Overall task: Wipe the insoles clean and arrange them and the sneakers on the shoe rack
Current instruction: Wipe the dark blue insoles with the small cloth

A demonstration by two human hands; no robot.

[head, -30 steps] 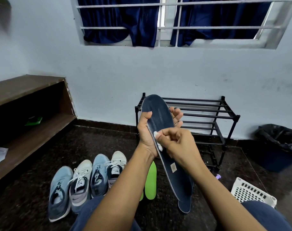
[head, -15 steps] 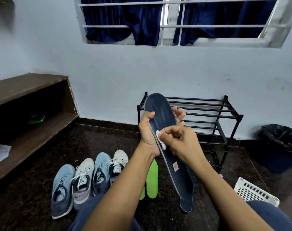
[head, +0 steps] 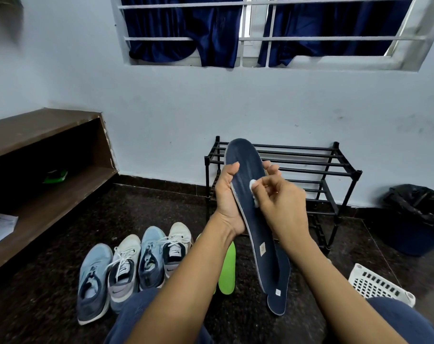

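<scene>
Right, this is the wiping step: my left hand (head: 227,194) is curled round the navy insole (head: 248,175), holding it upright in front of the shoe rack (head: 310,165). My right hand (head: 283,207) pinches a small white wipe (head: 253,184) against its face. The sneakers (head: 126,266) and a green insole (head: 228,269) lie on the floor. Next, I reckon, the wipe needs drawing down toward the heel, left grip steady.
</scene>
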